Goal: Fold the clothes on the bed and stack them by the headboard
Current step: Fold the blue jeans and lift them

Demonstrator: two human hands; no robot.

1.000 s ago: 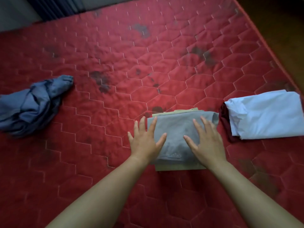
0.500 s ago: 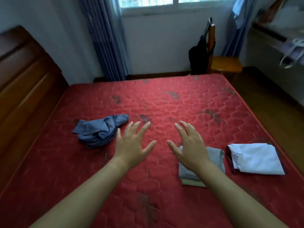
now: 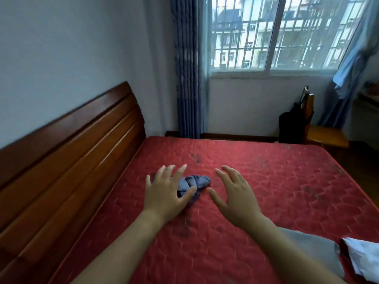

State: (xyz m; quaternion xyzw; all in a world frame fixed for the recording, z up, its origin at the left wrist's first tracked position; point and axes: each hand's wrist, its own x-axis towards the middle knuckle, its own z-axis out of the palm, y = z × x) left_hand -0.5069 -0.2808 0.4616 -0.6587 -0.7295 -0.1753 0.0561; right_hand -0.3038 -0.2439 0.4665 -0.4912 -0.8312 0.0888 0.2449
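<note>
Grip none | left hand (image 3: 164, 195), right hand (image 3: 235, 199) now nearer blue garment (image 3: 194, 182)

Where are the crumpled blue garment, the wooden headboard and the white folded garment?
crumpled blue garment (image 3: 198, 181), head view, on its visible bunched folds.
wooden headboard (image 3: 71, 152), head view, on a middle slat.
white folded garment (image 3: 364, 257), head view, on its top face, at the lower right corner of the picture.

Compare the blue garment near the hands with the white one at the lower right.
The blue garment is crumpled in a heap; the white garment lies flat and smooth. The blue garment sits nearer the headboard, the white garment farther from it, cut off by the frame edge. Both lie on the red mattress.
</note>
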